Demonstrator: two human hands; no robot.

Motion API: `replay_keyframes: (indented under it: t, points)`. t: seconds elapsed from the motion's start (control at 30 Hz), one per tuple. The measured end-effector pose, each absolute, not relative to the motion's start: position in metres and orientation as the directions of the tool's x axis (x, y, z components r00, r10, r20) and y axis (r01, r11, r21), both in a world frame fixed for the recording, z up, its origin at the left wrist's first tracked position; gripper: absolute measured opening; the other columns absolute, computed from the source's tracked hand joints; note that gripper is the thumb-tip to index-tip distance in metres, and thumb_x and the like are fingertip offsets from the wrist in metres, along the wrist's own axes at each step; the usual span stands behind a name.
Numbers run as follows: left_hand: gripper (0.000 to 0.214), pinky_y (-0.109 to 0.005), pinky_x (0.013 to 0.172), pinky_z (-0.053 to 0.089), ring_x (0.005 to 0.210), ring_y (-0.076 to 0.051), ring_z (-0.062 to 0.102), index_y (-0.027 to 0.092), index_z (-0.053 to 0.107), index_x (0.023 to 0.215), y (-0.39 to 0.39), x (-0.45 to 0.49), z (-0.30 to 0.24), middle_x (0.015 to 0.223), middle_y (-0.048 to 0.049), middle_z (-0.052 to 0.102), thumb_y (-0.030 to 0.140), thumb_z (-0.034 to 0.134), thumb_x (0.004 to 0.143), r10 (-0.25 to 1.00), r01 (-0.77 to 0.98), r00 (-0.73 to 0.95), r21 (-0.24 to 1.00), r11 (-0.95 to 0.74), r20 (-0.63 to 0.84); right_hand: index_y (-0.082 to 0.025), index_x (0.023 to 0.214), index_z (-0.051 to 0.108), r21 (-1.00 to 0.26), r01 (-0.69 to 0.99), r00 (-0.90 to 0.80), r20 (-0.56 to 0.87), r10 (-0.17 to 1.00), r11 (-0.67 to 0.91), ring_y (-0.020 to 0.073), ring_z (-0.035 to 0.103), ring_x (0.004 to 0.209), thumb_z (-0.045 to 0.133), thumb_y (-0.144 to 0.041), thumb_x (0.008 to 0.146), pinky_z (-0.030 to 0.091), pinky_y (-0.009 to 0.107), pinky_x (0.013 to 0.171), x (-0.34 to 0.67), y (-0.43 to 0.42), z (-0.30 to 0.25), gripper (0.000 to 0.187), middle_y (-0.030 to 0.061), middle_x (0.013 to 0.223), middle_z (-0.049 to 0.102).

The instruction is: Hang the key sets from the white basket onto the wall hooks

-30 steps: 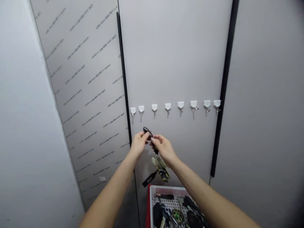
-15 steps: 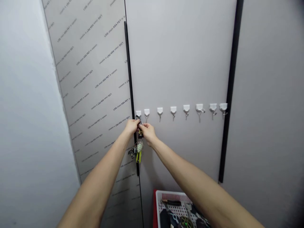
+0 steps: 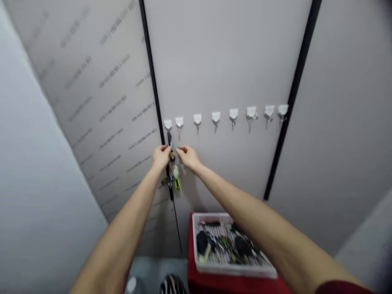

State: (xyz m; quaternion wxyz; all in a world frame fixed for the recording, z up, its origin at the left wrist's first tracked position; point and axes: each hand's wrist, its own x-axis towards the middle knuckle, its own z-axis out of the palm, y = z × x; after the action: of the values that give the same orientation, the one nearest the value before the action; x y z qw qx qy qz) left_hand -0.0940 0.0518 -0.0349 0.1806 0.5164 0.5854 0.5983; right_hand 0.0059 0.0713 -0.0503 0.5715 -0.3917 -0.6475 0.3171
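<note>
A keychain (image 3: 176, 171) with a dark strap, a pale green charm, a yellow-green piece and several dark or metal bits hangs down from the leftmost white hook (image 3: 168, 124). At its left side, my left hand (image 3: 161, 157) has thumb and fingers closed at the edge of the strap. My right hand (image 3: 189, 157) is just right of the strap, apart from it, with thumb and fingertips slightly parted and nothing seen between them. Blur hides the finer detail of the keychain.
Several more white hooks (image 3: 216, 117) run in a row to the right across the grey panel. Below, a white basket (image 3: 235, 269) of mixed small items stands on a red surface (image 3: 196, 281). Black vertical strips (image 3: 153, 73) edge the panel. A striped shape (image 3: 172, 284) shows at the bottom.
My right hand has come off the keychain and moved slightly right. The keychain now hangs from the leftmost hook. The view has tilted down, showing more of the basket.
</note>
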Motion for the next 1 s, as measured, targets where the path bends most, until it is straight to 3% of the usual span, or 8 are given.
replay_keyframes:
  t: [0.1,0.2,0.37,0.5,0.6,0.67,0.83,1.0]
  points:
    - [0.029,-0.020,0.058,0.036,0.062,-0.008,0.046,0.012,0.048,0.088,0.037,-0.095,-0.073,0.078,-0.0042,0.053,0.025,0.045,0.061,0.783,0.352,-0.466,0.898,-0.263,0.412,-0.014,0.070,0.052,-0.831,0.228,-0.155,0.484,0.861,0.508,0.0073,0.046,0.056,0.043,-0.032,0.064,0.035,0.020,0.054,0.048,0.057,-0.081,0.021,0.0002,0.062,0.053]
    - [0.028,-0.020,0.062,0.036,0.063,-0.007,0.045,0.012,0.049,0.087,0.019,-0.091,-0.122,0.076,-0.0026,0.053,0.022,0.046,0.061,0.761,0.385,-0.437,0.865,-0.323,0.479,-0.014,0.068,0.052,-0.845,0.343,-0.235,0.346,0.908,0.411,0.0071,0.045,0.052,0.040,-0.031,0.066,0.033,0.020,0.051,0.097,0.035,-0.130,0.021,0.0005,0.060,0.053]
    - [0.023,-0.022,0.065,0.037,0.069,-0.010,0.047,0.014,0.052,0.084,-0.014,-0.057,-0.194,0.079,-0.0040,0.054,0.022,0.044,0.064,0.922,0.559,-0.043,0.774,-0.297,0.385,-0.015,0.067,0.055,-0.749,0.589,-0.307,0.141,0.941,0.305,0.0086,0.044,0.051,0.047,-0.027,0.061,0.032,0.020,0.051,0.150,-0.008,-0.213,0.016,-0.0001,0.057,0.054]
    - [0.024,-0.027,0.071,0.034,0.079,-0.016,0.048,0.017,0.053,0.084,-0.027,-0.027,-0.225,0.085,-0.0058,0.055,0.020,0.047,0.061,0.908,0.752,0.393,0.517,-0.409,0.146,-0.015,0.075,0.057,-0.596,0.688,-0.462,0.080,0.884,0.413,0.0122,0.049,0.063,0.050,-0.025,0.058,0.034,0.022,0.059,0.155,-0.024,-0.245,0.021,0.0027,0.069,0.058]
    - [0.028,-0.033,0.075,0.029,0.090,-0.020,0.044,0.019,0.052,0.088,-0.029,-0.017,-0.234,0.095,-0.0070,0.053,0.022,0.048,0.061,0.882,0.827,0.469,0.325,-0.458,0.048,-0.015,0.079,0.057,-0.481,0.718,-0.519,0.113,0.847,0.504,0.0152,0.047,0.077,0.052,-0.023,0.057,0.033,0.024,0.068,0.151,-0.025,-0.252,0.025,0.0055,0.079,0.057]
    - [0.028,-0.033,0.075,0.028,0.092,-0.021,0.043,0.020,0.051,0.089,-0.027,-0.015,-0.234,0.097,-0.0071,0.052,0.024,0.047,0.062,0.889,0.851,0.458,0.278,-0.447,0.025,-0.015,0.079,0.057,-0.440,0.732,-0.522,0.129,0.843,0.520,0.0156,0.046,0.080,0.050,-0.021,0.058,0.032,0.024,0.069,0.149,-0.026,-0.253,0.023,0.0063,0.080,0.056]
    - [0.023,-0.026,0.068,0.032,0.078,-0.017,0.050,0.021,0.053,0.083,-0.023,-0.016,-0.232,0.082,-0.0029,0.058,0.021,0.046,0.061,0.885,0.839,0.465,0.316,-0.444,0.010,-0.017,0.075,0.057,-0.421,0.735,-0.530,0.133,0.838,0.531,0.0151,0.047,0.076,0.046,-0.030,0.063,0.032,0.026,0.068,0.146,-0.034,-0.252,0.021,0.0055,0.075,0.056]
    - [0.021,-0.022,0.061,0.033,0.063,-0.012,0.049,0.021,0.055,0.077,-0.023,-0.016,-0.231,0.067,-0.0002,0.057,0.016,0.043,0.061,0.915,0.787,0.400,0.490,-0.376,0.058,-0.017,0.067,0.058,-0.395,0.782,-0.473,0.127,0.872,0.482,0.0176,0.047,0.074,0.052,-0.032,0.057,0.031,0.028,0.064,0.144,-0.035,-0.246,0.020,0.0060,0.073,0.057]
